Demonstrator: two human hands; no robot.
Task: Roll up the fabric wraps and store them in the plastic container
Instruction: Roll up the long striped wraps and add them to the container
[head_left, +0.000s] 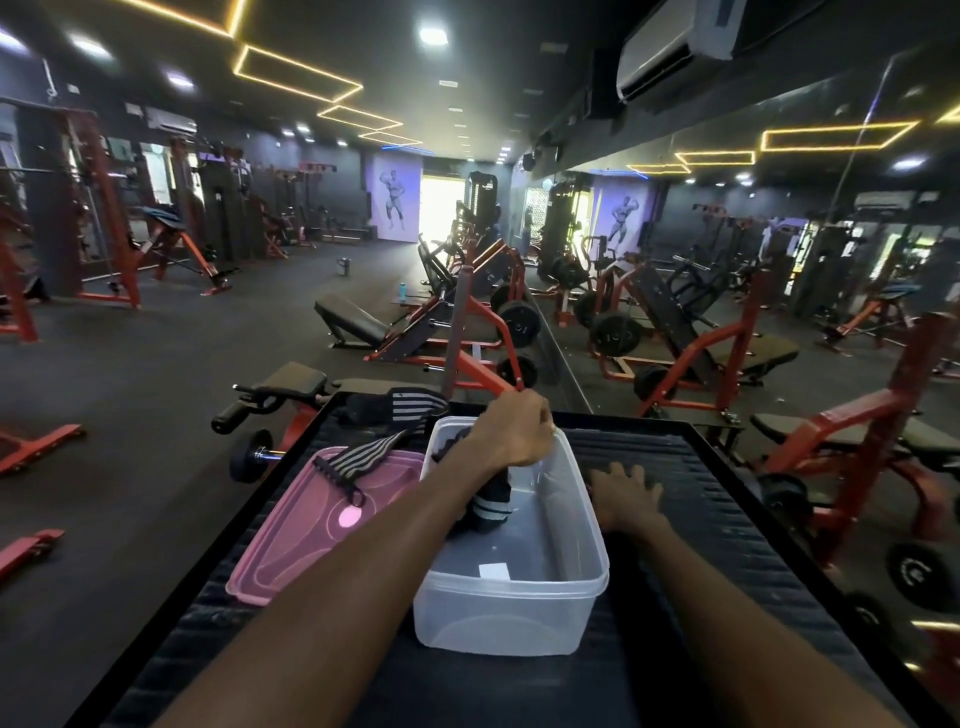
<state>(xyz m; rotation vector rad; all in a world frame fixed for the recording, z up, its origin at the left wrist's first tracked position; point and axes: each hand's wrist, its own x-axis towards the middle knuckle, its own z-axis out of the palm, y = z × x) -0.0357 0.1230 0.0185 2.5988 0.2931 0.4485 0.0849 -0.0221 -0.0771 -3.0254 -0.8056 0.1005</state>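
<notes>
1. Fabric wrap (358, 462), striped black and grey, is lying unrolled across the far corner of the pink lid (291, 540), one end trailing back towards the far edge of the black ribbed table (727, 525).
2. Pink lid is sitting flat on the table, just left of the plastic container (511, 608) and touching it.
3. Left hand (514, 434) is reaching over the container's far rim, fingers curling closed; what they are pinching cannot be told.
4. Rolled wrap (491, 504), dark with white bands, is standing inside the container below the left wrist, against the left wall.
5. Plastic container, clear and open-topped, is sitting mid-table with a white label showing on its floor.
6. Right hand (626, 493) is resting palm-down on the table just right of the container, fingers spreading flat and holding nothing.
</notes>
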